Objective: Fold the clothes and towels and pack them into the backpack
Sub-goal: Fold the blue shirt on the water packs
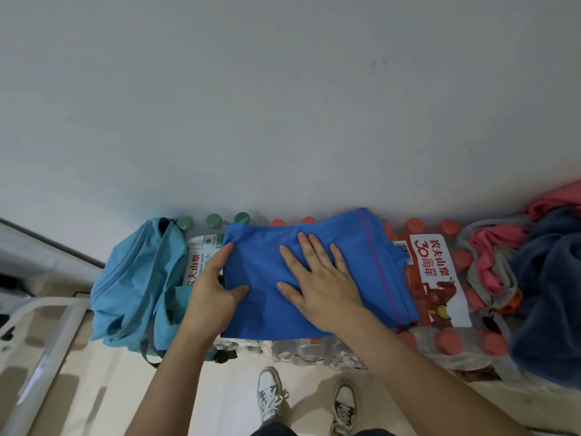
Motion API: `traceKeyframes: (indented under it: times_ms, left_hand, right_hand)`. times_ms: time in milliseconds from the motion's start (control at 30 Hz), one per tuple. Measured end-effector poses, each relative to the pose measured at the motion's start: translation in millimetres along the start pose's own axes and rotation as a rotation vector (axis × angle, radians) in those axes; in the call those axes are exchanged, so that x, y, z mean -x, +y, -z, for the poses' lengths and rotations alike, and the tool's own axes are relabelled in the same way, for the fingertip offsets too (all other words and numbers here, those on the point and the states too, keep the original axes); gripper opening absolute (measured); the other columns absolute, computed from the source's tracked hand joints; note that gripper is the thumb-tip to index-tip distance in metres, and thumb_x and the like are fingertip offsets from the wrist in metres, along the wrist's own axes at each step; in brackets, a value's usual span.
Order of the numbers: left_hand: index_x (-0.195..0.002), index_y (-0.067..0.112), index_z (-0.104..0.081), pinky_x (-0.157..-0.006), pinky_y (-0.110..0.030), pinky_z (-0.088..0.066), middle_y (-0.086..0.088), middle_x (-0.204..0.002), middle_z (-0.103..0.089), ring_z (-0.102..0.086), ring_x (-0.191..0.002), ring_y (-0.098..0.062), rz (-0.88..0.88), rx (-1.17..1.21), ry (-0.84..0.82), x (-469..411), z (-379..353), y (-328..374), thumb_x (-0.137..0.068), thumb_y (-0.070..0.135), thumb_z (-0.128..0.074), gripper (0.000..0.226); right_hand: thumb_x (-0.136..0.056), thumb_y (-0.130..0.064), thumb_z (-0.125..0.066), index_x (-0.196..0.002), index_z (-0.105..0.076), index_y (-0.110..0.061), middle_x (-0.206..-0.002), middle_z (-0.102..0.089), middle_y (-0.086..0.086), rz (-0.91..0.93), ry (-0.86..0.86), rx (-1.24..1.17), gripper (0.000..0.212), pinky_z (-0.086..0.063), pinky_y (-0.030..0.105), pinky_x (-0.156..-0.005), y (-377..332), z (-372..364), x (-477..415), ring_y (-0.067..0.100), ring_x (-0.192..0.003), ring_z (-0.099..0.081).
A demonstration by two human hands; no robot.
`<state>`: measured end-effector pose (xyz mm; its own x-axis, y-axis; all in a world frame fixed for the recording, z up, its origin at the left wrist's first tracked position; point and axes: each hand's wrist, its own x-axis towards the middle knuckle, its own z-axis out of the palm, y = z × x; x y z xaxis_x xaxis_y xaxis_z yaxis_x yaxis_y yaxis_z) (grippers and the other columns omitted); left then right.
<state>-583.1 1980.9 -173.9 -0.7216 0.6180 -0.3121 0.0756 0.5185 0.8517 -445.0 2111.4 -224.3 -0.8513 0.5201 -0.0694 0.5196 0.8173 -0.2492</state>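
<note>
Serving as a makeshift work surface, the shrink-wrapped bottle packs [435, 297] carry everything along the wall. The soft teal backpack [135, 278] slumps at their left end, zip gaping, probably kept close for packing. A dark fleecy towel [550, 294] and a pink garment [490, 256] wait crumpled on the right. Between them lies the blue cloth [261, 309], thin, smooth, folded roughly square. The right hand [320, 287] presses it flat with spread fingers, seemingly setting the crease; the left hand [213, 294] pinches its left edge, thumb on top.
</note>
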Motion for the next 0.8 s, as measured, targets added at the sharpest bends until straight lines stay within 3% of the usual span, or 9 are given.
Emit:
traceKeyframes:
  times_ms: [100, 167, 267, 400, 467, 533, 600, 700, 800]
  left_hand:
    - [-0.143, 0.028, -0.037, -0.096, -0.037, -0.048, -0.004, -0.137, -0.048, -0.052, -0.120, -0.022, 0.005, -0.070, 0.037, 4, 10, 4, -0.079, -0.009, -0.061, 0.077]
    - [-0.146, 0.024, -0.033, -0.106, -0.041, -0.040, -0.004, -0.145, -0.042, -0.043, -0.131, -0.022, -0.013, -0.174, 0.048, 7, 14, 11, -0.077, -0.007, -0.061, 0.080]
    - [-0.149, 0.014, -0.022, -0.113, -0.028, -0.024, -0.003, -0.154, -0.025, -0.024, -0.142, -0.018, -0.118, -0.346, -0.018, 15, 6, 33, -0.078, -0.004, -0.063, 0.084]
    - [-0.150, 0.016, -0.014, -0.111, -0.015, -0.023, 0.004, -0.152, -0.018, -0.016, -0.143, -0.009, -0.275, -0.327, -0.209, 27, -29, 60, -0.077, 0.007, -0.069, 0.092]
    - [-0.151, 0.022, -0.014, -0.110, -0.020, -0.032, 0.010, -0.149, -0.028, -0.030, -0.137, -0.004, -0.206, -0.123, -0.361, 29, -33, 64, -0.073, 0.005, -0.071, 0.098]
    - [-0.150, 0.030, -0.019, -0.103, -0.037, -0.045, 0.002, -0.135, -0.052, -0.053, -0.121, -0.009, -0.102, 0.049, -0.480, 28, -27, 63, -0.071, 0.001, -0.071, 0.099]
    - [-0.148, 0.032, -0.021, -0.093, -0.033, -0.052, -0.003, -0.135, -0.052, -0.057, -0.115, -0.007, -0.063, 0.078, -0.557, 24, -21, 63, -0.075, -0.007, -0.068, 0.095]
    - [-0.148, 0.030, -0.018, -0.091, -0.021, -0.047, 0.002, -0.157, -0.016, -0.047, -0.124, -0.007, -0.361, -0.358, -0.489, 12, -8, 72, -0.075, -0.013, -0.060, 0.095]
    - [-0.149, 0.034, -0.013, -0.111, -0.039, -0.027, 0.009, -0.159, 0.001, -0.013, -0.142, -0.022, -0.843, -1.032, -0.468, -11, -4, 85, -0.068, 0.000, -0.056, 0.097]
  right_hand:
    - [-0.082, -0.066, -0.002, -0.152, -0.013, -0.028, -0.161, -0.003, 0.001, 0.049, -0.051, -0.178, 0.080, 0.000, 0.047, -0.119, -12, 8, -4, 0.015, -0.148, 0.003]
    - [-0.085, -0.065, -0.008, -0.152, -0.010, -0.027, -0.161, 0.000, -0.005, -0.011, -0.086, -0.419, 0.077, 0.003, 0.040, -0.119, -20, 23, 0, 0.010, -0.147, 0.006]
    - [-0.097, -0.047, -0.043, -0.148, -0.028, -0.030, -0.155, -0.026, -0.011, -0.120, -0.122, -0.998, 0.055, -0.020, 0.026, -0.115, -35, 52, 15, 0.004, -0.140, -0.024]
    - [-0.093, -0.045, -0.052, -0.132, -0.049, -0.043, -0.130, -0.055, -0.020, -0.246, -0.236, -1.679, 0.039, -0.045, 0.038, -0.103, -50, 69, 25, 0.002, -0.120, -0.053]
    - [-0.092, -0.040, -0.057, -0.130, -0.053, -0.041, -0.128, -0.060, -0.015, -0.283, -0.168, -1.739, 0.039, -0.044, 0.038, -0.104, -44, 68, 21, 0.006, -0.119, -0.055]
    - [-0.093, -0.017, -0.058, -0.134, -0.050, -0.032, -0.126, -0.062, -0.009, -0.299, -0.110, -1.682, 0.044, -0.047, 0.031, -0.101, -34, 66, 20, 0.007, -0.115, -0.058]
    - [-0.091, 0.005, -0.051, -0.139, -0.042, -0.031, -0.130, -0.057, -0.009, -0.306, -0.080, -1.543, 0.060, -0.050, 0.021, -0.092, -29, 64, 22, 0.005, -0.114, -0.056]
    - [-0.089, 0.014, -0.042, -0.145, -0.033, -0.025, -0.129, -0.046, -0.016, -0.297, -0.036, -1.355, 0.069, -0.046, 0.008, -0.082, -31, 62, 26, 0.004, -0.115, -0.050]
    - [-0.090, 0.008, -0.041, -0.144, -0.037, -0.027, -0.125, -0.048, -0.018, -0.231, -0.029, -1.189, 0.064, -0.043, 0.009, -0.086, -34, 62, 28, 0.001, -0.113, -0.049]
